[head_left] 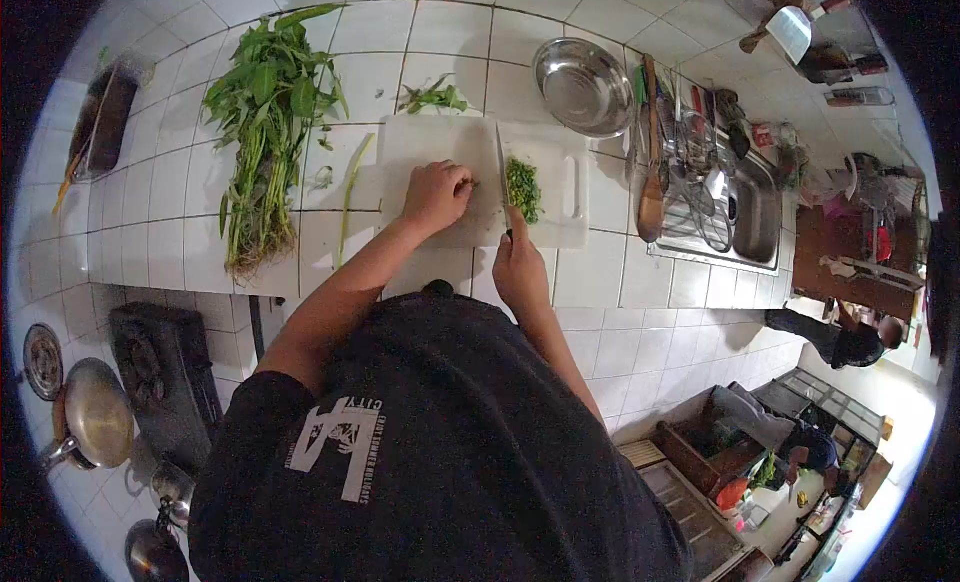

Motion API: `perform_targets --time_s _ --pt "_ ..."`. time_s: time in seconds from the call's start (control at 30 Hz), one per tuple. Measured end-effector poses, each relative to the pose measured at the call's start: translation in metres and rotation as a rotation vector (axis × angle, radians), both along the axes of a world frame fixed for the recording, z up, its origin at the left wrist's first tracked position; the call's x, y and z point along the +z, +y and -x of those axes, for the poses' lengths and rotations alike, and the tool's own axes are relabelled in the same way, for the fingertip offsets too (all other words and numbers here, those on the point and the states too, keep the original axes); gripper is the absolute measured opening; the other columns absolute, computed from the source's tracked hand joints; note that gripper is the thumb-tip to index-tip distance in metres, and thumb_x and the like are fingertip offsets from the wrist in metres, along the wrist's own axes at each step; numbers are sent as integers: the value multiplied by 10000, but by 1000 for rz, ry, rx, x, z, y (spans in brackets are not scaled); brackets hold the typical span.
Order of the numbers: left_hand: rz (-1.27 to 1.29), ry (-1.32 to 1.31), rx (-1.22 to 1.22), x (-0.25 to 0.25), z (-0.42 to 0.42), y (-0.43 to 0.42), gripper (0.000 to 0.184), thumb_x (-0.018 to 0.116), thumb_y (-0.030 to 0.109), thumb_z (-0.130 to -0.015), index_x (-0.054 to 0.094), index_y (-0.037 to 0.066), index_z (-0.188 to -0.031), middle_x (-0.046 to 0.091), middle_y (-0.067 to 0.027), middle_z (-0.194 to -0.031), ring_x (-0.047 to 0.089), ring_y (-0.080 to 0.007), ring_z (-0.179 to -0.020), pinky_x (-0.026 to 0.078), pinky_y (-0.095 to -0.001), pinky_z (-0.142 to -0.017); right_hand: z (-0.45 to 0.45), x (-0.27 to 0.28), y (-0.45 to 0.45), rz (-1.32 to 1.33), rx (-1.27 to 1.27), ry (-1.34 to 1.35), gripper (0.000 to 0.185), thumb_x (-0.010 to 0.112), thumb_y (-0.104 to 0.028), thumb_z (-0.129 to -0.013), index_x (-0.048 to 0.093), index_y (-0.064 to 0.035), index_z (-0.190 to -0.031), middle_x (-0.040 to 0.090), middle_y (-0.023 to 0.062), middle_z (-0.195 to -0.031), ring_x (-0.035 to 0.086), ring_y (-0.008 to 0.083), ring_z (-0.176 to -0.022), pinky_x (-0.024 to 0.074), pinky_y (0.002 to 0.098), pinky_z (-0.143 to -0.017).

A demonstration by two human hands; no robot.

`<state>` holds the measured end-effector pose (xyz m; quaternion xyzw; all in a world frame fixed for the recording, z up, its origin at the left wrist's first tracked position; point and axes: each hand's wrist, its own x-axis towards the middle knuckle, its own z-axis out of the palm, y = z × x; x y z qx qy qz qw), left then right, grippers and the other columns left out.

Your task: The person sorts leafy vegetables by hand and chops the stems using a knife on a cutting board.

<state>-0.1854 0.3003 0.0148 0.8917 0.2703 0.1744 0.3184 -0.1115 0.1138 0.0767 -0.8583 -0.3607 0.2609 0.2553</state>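
- Chopped greens (523, 190) lie in a small heap on the white cutting board (430, 142), just right of the knife (502, 167) and beyond the right hand (522, 267).
- Right hand wraps the knife's handle; the left hand (438, 197) rests over the board with fingers curled, and whether they pinch anything I cannot tell.
- Steel bowl (585, 90) stands on the tabletop (640, 277), beyond the right hand, its shiny inside showing.
- Right of that hand, utensils (700, 182) crowd beside and over the metal sink (757, 212).
- Left of the left hand lie a single stem (353, 187) and a rooted bunch of leafy greens (270, 132).
- Farther left sits a long box (105, 132), its contents too dark to tell.
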Motion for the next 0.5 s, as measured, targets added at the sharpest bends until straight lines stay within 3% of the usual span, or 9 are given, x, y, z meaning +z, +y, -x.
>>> perform_targets --time_s 0.1,0.2,0.3,0.4,0.5 --pt "-32 5 3 -5 -2 0 99 673 167 -823 688 79 -865 680 -99 -889 652 -326 -887 463 -497 -783 3 16 2 -31 -37 87 478 456 -119 -1005 350 -135 -1470 642 367 -1004 619 553 -888 472 613 -748" --pt "-82 25 -11 -6 -4 1 102 659 180 -831 697 95 -872 680 -95 -884 654 -321 -889 452 -505 -776 4 18 3 -35 11 114 511 451 -129 -995 319 -132 -1489 654 349 -924 636 533 -888 485 613 -773" --pt "-60 105 -10 -2 -5 3 112 649 185 -828 702 100 -878 679 -95 -885 655 -321 -900 449 -507 -787 6 15 6 -125 29 107 459 452 -116 -996 375 -138 -1448 650 360 -884 611 571 -876 459 623 -748" --pt "9 183 -37 4 -7 4 235 696 215 -772 681 45 -933 662 -168 -953 649 -378 -948 491 -513 -825 3 29 8 -30 30 153 459 453 -124 -995 372 -131 -1447 652 358 -872 609 574 -896 458 626 -764" --pt "27 211 -27 3 -10 6 128 657 209 -796 695 100 -852 684 -109 -879 660 -324 -918 447 -502 -799 2 40 8 44 80 121 464 442 -109 -986 356 -95 -1442 657 344 -905 632 542 -848 476 632 -754"
